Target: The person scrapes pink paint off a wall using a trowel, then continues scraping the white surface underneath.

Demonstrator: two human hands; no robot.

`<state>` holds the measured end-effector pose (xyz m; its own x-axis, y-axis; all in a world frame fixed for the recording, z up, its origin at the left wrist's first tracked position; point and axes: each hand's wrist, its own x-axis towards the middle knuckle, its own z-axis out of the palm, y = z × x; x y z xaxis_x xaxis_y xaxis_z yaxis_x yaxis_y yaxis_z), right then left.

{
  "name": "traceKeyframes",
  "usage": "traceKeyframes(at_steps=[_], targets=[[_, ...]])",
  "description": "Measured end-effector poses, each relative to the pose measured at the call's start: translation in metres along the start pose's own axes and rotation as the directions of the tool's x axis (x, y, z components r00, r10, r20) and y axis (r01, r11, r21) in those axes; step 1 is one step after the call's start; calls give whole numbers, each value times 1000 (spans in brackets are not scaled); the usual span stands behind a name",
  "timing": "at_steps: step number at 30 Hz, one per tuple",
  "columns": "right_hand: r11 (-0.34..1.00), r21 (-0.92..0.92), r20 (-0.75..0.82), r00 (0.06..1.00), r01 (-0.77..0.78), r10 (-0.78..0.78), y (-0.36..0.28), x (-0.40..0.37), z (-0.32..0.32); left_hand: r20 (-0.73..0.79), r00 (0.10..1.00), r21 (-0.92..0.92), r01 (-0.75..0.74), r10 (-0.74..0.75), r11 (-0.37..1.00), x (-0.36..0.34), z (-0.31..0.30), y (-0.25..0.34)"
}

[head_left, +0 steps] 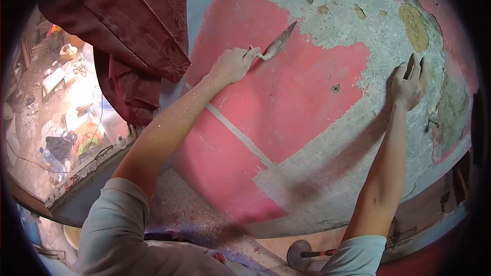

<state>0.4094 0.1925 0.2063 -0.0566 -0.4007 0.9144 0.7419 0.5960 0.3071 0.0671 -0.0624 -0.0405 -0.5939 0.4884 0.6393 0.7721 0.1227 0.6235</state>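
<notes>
My left hand [235, 65] is closed around the handle of a pointed trowel [280, 42]. The blade points up and right, its tip near the torn edge of the pink paint [240, 36]. My right hand [409, 84] lies against the bare grey plaster [337, 148], its fingers stretched upward and slightly apart. Just above those fingers is a tan patch [413, 27] in the wall. Smaller pits, such as one hole [335, 88] in the pink area, dot the surface.
A dark red curtain [138, 20] hangs at the upper left beside an opening with scattered rubble [66, 87] beyond. A nail [433, 122] sticks out right of my right hand. A mallet [299, 254] with a red-and-black handle rests below the wall.
</notes>
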Motion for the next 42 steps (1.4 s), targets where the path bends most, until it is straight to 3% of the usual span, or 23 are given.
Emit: traceKeyframes(at_steps=[1,2,5,6,9,10,13,14,17,22,26,30,33,35,37,38,41,42], targets=[[1000,4,0,1000,-2,2,0,0,0,26,1000,37,-3,2,999,-1,1,-4],[1000,7,4,1000,0,0,0,-1,0,-104,987,83,-113,122,990,16,20,-41],[1000,-12,16,1000,-1,1,1,-1,-1,-126,982,-97,128,-140,987,23,-7,-47],[1000,-11,14,1000,3,-3,1,0,0,-69,976,-98,200,-208,975,23,-12,-46],[1000,-11,16,1000,-7,7,-2,-1,1,-122,990,3,-65,65,998,16,12,-52],[1000,-7,19,1000,-6,6,-3,-2,0,56,997,10,61,-61,998,1,-7,-19],[1000,-13,14,1000,1,-1,-3,0,-2,-100,994,89,-39,47,995,16,7,-48],[1000,-22,13,1000,5,-5,-3,1,-2,-119,992,-5,-45,44,999,26,2,-57],[999,-28,16,1000,16,-16,0,2,-1,-64,971,-83,227,-232,970,26,-30,-33],[1000,-23,18,1000,-1,2,-1,1,-1,-69,997,13,32,-31,999,28,-15,-28],[999,-33,25,1000,-2,3,-2,0,0,-134,977,-66,157,-165,985,61,-36,-32],[1000,-30,12,1000,-2,2,-2,0,-1,-107,990,20,92,-89,996,44,-40,-4],[1000,-26,16,1000,-5,5,-3,-1,-1,-178,983,53,-22,32,998,74,-24,-50],[999,-44,22,1000,4,-3,-1,1,-1,-117,986,-40,117,-121,992,81,-35,-48],[999,-32,11,1000,4,-4,0,2,1,-133,978,-35,160,-163,987,79,-46,-45],[1000,-18,3,1000,0,0,0,2,1,-144,989,66,44,-34,997,93,-32,-72],[1000,-28,-7,1000,-2,2,-3,1,0,-17,989,53,148,-147,988,50,-51,-25],[999,-33,3,1000,-3,3,-2,1,-1,-84,983,246,-137,162,960,59,-42,-58]])
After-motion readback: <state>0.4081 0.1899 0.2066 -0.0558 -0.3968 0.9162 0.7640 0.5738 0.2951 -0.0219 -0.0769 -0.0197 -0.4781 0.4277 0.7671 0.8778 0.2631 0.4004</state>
